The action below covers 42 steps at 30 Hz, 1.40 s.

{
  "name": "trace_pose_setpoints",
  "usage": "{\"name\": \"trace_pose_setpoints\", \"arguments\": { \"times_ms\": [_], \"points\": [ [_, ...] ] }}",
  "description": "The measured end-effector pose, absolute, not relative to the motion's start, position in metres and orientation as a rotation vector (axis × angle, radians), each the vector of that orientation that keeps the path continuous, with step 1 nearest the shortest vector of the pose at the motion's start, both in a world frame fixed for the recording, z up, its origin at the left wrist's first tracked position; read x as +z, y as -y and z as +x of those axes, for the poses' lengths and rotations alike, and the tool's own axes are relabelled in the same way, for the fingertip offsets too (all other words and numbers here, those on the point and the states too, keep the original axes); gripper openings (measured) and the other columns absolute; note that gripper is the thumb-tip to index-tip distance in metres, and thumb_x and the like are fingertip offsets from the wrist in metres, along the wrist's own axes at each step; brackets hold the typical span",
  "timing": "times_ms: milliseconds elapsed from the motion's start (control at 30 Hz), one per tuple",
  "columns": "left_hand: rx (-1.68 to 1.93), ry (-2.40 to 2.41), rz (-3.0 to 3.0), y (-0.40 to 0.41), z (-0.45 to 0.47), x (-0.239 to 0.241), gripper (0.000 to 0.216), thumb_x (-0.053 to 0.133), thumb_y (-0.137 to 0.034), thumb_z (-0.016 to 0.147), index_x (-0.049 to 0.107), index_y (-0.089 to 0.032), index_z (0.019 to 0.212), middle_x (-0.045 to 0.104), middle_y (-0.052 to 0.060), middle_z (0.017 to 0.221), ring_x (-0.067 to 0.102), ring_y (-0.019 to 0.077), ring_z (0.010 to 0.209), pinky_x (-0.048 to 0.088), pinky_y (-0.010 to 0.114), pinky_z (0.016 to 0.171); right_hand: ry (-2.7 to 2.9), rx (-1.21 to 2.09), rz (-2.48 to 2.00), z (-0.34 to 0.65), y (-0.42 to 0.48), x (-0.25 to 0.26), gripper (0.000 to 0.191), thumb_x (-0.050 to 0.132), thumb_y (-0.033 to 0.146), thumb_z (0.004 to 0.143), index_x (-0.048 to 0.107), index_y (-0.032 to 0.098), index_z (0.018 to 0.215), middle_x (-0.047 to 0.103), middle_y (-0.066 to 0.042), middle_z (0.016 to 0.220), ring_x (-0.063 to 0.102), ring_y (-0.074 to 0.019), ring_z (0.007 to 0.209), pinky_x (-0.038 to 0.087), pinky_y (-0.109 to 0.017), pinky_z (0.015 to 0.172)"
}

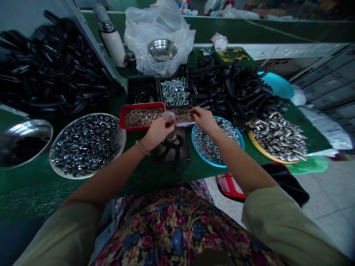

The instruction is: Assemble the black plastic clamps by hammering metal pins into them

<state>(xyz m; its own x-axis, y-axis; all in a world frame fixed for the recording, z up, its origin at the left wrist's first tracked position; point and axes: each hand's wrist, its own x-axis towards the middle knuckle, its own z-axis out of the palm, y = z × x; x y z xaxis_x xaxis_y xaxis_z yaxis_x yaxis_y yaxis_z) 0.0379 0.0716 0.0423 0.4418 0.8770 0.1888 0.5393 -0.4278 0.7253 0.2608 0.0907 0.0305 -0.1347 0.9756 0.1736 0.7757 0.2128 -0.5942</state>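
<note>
My left hand (160,128), a beaded bracelet at its wrist, is closed in a pinch over the right end of a red tray (121,120) of thin copper-coloured pins (141,117). What its fingertips hold is too small to make out. My right hand (204,119) reaches to a white-edged tray of tiny brownish parts (181,115), thumb and fingers together at its right end; anything between them is hidden. Below and between my hands, a black curved plastic part (176,147) with a small shiny metal piece (175,139) lies on a dark square plate (185,154).
A white basin (52,162) of shiny metal rings stands left; a blue basin (242,145) of small metal parts and a yellow one (256,152) of metal cylinders stand right. Behind are a bin of screws (175,91), black part piles (230,85) and a flask (113,46).
</note>
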Motion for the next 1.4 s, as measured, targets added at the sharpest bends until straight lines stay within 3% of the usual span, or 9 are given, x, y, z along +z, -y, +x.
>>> {"name": "trace_pose_setpoints", "arguments": {
  "times_ms": [100, 200, 300, 400, 767, 1133, 1400],
  "points": [
    [0.733, -1.142, 2.040, -0.035, 0.016, 0.025, 0.012, 0.049, -0.024, 0.091, 0.058, -0.018, 0.096, 0.065, 0.000, 0.088, 0.061, 0.0135, 0.083, 0.049, 0.026, 0.080, 1.752, 0.786, -1.552, 0.259, -0.059, 0.028, 0.016, 0.052, 0.019, 0.085, 0.063, 0.017, 0.097, 0.071, -0.004, 0.090, 0.067, -0.0170, 0.080, 0.052, -0.033, 0.079],
    [0.699, -1.162, 2.152, -0.016, 0.010, 0.012, 0.020, 0.045, -0.030, 0.094, 0.060, -0.018, 0.098, 0.061, 0.004, 0.096, 0.059, 0.0161, 0.090, 0.048, 0.029, 0.085, 1.704, 0.904, -1.527, 0.250, -0.035, 0.025, 0.012, 0.053, 0.020, 0.086, 0.063, 0.017, 0.093, 0.070, -0.003, 0.087, 0.067, -0.0160, 0.077, 0.052, -0.032, 0.076],
    [0.648, -1.166, 2.369, -0.012, 0.014, 0.005, 0.025, 0.041, -0.031, 0.096, 0.061, -0.016, 0.099, 0.057, 0.008, 0.103, 0.054, 0.0181, 0.095, 0.046, 0.031, 0.087, 1.869, 0.752, -1.498, 0.238, -0.023, 0.022, 0.008, 0.058, 0.020, 0.085, 0.064, 0.017, 0.088, 0.069, -0.003, 0.085, 0.065, -0.0173, 0.082, 0.050, -0.032, 0.079],
    [0.543, -1.208, 2.553, -0.012, 0.017, 0.001, 0.026, 0.040, -0.031, 0.097, 0.060, -0.016, 0.096, 0.056, 0.006, 0.097, 0.052, 0.0175, 0.087, 0.046, 0.030, 0.079, 2.032, 0.601, -1.430, 0.228, -0.021, 0.016, 0.007, 0.058, 0.019, 0.087, 0.065, 0.017, 0.086, 0.068, -0.005, 0.088, 0.063, -0.0184, 0.087, 0.048, -0.032, 0.082],
    [0.413, -1.390, 2.705, -0.003, 0.019, -0.001, 0.020, 0.044, -0.029, 0.095, 0.059, -0.016, 0.092, 0.056, 0.006, 0.091, 0.053, 0.0164, 0.076, 0.041, 0.027, 0.066, 2.166, 0.437, -1.403, 0.214, -0.031, -0.008, 0.010, 0.055, 0.018, 0.091, 0.064, 0.017, 0.086, 0.067, -0.006, 0.089, 0.062, -0.0193, 0.089, 0.047, -0.031, 0.082],
    [0.426, -1.454, 2.576, 0.000, 0.018, -0.001, 0.022, 0.046, -0.030, 0.095, 0.063, -0.017, 0.097, 0.057, 0.006, 0.096, 0.055, 0.0172, 0.080, 0.043, 0.027, 0.070, 2.271, 0.330, -1.527, 0.208, -0.033, -0.007, 0.015, 0.050, 0.022, 0.094, 0.063, 0.017, 0.092, 0.067, -0.008, 0.095, 0.061, -0.0201, 0.093, 0.045, -0.030, 0.082],
    [0.463, -1.443, 2.536, 0.001, 0.017, 0.000, 0.021, 0.045, -0.028, 0.095, 0.063, -0.018, 0.098, 0.058, 0.007, 0.097, 0.056, 0.0174, 0.081, 0.045, 0.027, 0.073, 2.725, -0.006, -1.549, 0.199, -0.024, 0.006, 0.023, 0.039, 0.014, 0.096, 0.061, 0.011, 0.099, 0.063, -0.015, 0.098, 0.060, -0.0241, 0.091, 0.044, -0.033, 0.074]
  ]
}}
